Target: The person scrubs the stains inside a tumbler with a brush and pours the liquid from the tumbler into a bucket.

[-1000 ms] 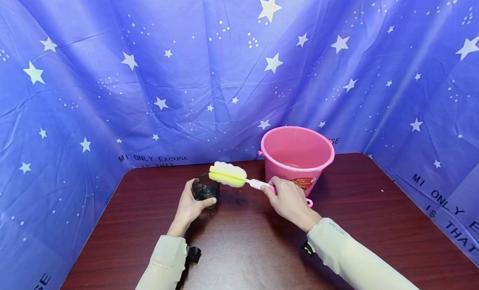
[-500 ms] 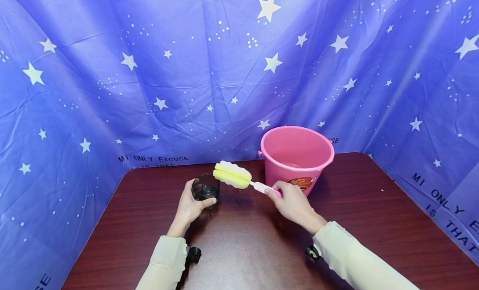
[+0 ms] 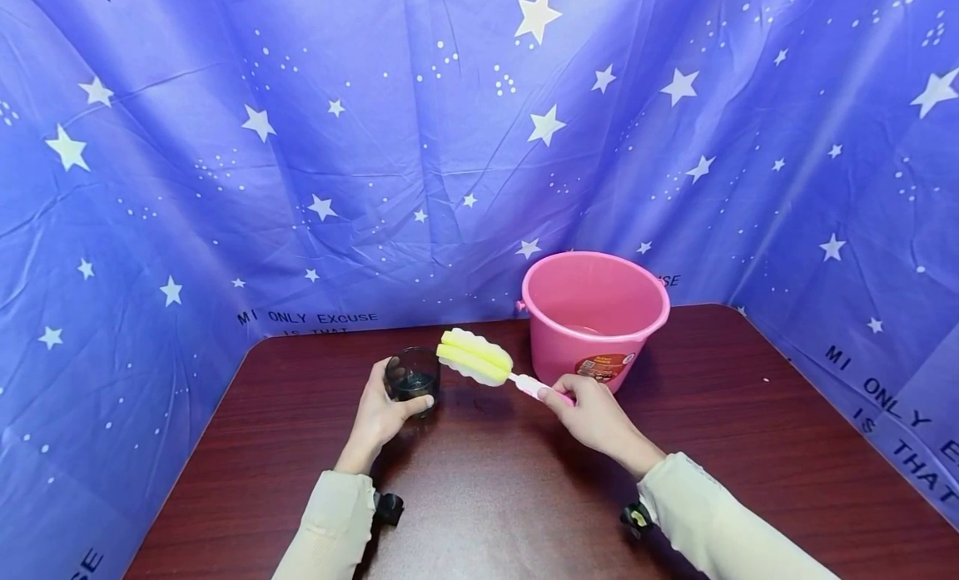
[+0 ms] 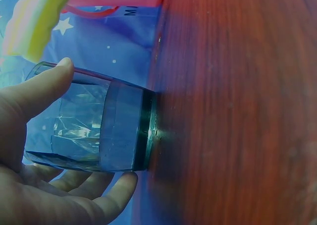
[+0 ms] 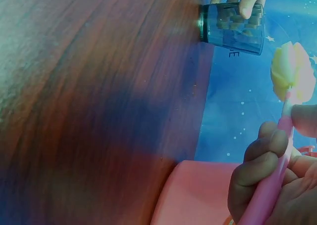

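A dark, see-through drinking glass [image 3: 414,384] stands upright on the table, and my left hand [image 3: 380,413] grips it from the left side. In the left wrist view the thumb lies along one side of the glass [image 4: 89,121] and the fingers along the other. My right hand [image 3: 599,418] holds a sponge brush [image 3: 475,359] by its pink handle, fingers curled round it in the right wrist view. The brush's yellow and white sponge head is in the air, just right of the glass's rim and apart from it.
Behind my right hand stands a pink bucket [image 3: 547,347] with a label on its front. The reddish-brown wooden table [image 3: 479,497] ends at the back against a blue star-patterned cloth [image 3: 390,164], which also hangs at both sides.
My right hand has drawn the sponge brush to the right and slightly toward me, away from above the glass's rim. The left hand and the glass have stayed in place.
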`<action>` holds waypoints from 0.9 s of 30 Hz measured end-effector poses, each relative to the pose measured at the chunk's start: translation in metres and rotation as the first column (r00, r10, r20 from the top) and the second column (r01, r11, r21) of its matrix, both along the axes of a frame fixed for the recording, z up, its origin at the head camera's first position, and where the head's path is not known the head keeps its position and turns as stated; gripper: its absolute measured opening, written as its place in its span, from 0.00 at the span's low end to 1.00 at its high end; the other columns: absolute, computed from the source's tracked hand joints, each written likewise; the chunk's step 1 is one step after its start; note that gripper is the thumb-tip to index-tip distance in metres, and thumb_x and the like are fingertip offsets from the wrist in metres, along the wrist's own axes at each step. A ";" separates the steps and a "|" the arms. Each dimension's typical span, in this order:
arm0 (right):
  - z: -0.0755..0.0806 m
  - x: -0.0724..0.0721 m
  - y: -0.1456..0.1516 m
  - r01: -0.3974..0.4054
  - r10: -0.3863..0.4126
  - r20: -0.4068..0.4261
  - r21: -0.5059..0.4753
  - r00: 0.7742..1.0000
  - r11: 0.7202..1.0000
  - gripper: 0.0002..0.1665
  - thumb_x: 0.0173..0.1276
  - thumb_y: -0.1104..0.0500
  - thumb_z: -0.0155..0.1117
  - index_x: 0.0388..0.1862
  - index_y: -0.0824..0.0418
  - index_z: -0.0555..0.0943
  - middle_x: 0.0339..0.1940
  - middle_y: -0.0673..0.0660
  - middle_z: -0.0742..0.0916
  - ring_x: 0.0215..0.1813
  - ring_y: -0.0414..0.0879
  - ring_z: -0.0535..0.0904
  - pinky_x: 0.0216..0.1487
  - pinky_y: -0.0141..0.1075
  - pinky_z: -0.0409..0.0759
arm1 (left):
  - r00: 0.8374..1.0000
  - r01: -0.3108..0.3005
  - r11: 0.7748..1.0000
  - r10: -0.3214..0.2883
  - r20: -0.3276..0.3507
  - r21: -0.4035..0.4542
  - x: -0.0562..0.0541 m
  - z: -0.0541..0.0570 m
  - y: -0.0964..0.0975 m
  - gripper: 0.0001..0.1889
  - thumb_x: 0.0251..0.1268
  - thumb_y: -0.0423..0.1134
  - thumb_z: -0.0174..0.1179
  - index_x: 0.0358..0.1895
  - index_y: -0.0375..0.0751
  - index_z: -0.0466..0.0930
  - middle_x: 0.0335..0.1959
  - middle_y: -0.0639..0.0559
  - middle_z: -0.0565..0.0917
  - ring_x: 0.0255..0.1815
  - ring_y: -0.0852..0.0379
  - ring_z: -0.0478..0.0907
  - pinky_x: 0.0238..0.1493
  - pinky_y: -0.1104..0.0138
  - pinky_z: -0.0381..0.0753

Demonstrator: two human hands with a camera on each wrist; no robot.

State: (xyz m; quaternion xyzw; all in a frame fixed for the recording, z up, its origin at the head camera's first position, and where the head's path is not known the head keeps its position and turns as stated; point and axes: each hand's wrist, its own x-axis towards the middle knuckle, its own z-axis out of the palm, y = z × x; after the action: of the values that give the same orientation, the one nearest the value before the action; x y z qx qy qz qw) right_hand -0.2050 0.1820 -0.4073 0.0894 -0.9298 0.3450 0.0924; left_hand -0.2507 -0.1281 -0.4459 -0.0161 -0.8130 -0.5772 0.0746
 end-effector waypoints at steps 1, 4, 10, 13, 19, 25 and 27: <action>-0.001 0.000 0.001 -0.005 0.005 0.006 -0.007 1.000 1.000 0.14 0.66 0.48 0.64 0.24 0.53 0.78 0.18 0.47 0.73 0.23 0.41 0.67 0.26 0.34 0.66 | 1.000 0.001 1.000 -0.001 -0.001 -0.001 0.000 0.000 0.000 0.46 0.39 0.32 0.77 0.65 0.35 0.61 0.56 0.36 0.75 0.59 0.42 0.72 0.61 0.51 0.67; -0.004 0.001 0.003 -0.031 0.034 0.053 -0.055 0.998 0.998 0.15 0.67 0.48 0.63 0.25 0.57 0.79 0.17 0.48 0.75 0.20 0.40 0.68 0.22 0.33 0.66 | 1.000 0.002 1.000 -0.002 -0.001 -0.003 0.000 0.001 0.000 0.45 0.40 0.32 0.77 0.66 0.35 0.61 0.56 0.36 0.75 0.59 0.42 0.72 0.61 0.50 0.67; -0.008 0.003 0.008 -0.044 0.079 0.173 -0.200 0.982 0.979 0.15 0.66 0.51 0.64 0.27 0.61 0.78 0.16 0.52 0.78 0.14 0.41 0.70 0.15 0.32 0.68 | 1.000 -0.002 1.000 0.002 -0.004 -0.006 0.001 0.000 0.000 0.45 0.39 0.32 0.77 0.65 0.36 0.62 0.58 0.36 0.74 0.60 0.41 0.71 0.62 0.50 0.66; -0.008 0.004 0.009 -0.024 0.060 0.175 -0.203 0.983 0.979 0.13 0.61 0.51 0.69 0.26 0.58 0.78 0.15 0.51 0.76 0.16 0.41 0.70 0.16 0.32 0.68 | 1.000 -0.004 1.000 0.004 -0.004 -0.003 0.001 0.001 0.000 0.45 0.39 0.32 0.77 0.65 0.36 0.62 0.58 0.36 0.75 0.60 0.41 0.71 0.62 0.50 0.66; -0.010 0.007 0.011 -0.026 0.046 0.131 -0.152 0.990 0.988 0.13 0.56 0.51 0.73 0.26 0.57 0.80 0.16 0.48 0.74 0.20 0.42 0.70 0.20 0.33 0.68 | 1.000 -0.001 1.000 0.001 -0.001 0.006 0.000 0.000 0.001 0.45 0.39 0.31 0.77 0.65 0.36 0.62 0.57 0.36 0.75 0.60 0.42 0.71 0.62 0.51 0.66; -0.013 0.009 0.012 -0.017 0.033 0.117 -0.135 0.993 0.991 0.11 0.56 0.53 0.73 0.29 0.57 0.81 0.18 0.48 0.75 0.23 0.43 0.69 0.23 0.33 0.68 | 1.000 -0.004 1.000 0.004 -0.005 0.001 0.001 0.001 0.001 0.45 0.39 0.31 0.77 0.65 0.35 0.62 0.57 0.36 0.75 0.60 0.42 0.72 0.62 0.51 0.66; -0.014 0.009 0.013 -0.017 0.034 0.117 -0.139 0.993 0.990 0.10 0.56 0.54 0.73 0.30 0.56 0.81 0.18 0.48 0.75 0.23 0.43 0.69 0.23 0.33 0.68 | 1.000 -0.004 1.000 0.004 -0.006 0.000 0.001 0.001 0.001 0.46 0.39 0.31 0.77 0.65 0.35 0.62 0.57 0.36 0.75 0.59 0.42 0.72 0.62 0.51 0.66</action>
State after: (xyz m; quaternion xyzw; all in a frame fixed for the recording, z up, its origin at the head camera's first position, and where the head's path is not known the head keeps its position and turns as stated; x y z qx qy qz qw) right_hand -0.1957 0.1950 -0.4215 0.0741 -0.9063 0.4143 0.0385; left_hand -0.2500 -0.1274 -0.4451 -0.0162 -0.8128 -0.5771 0.0782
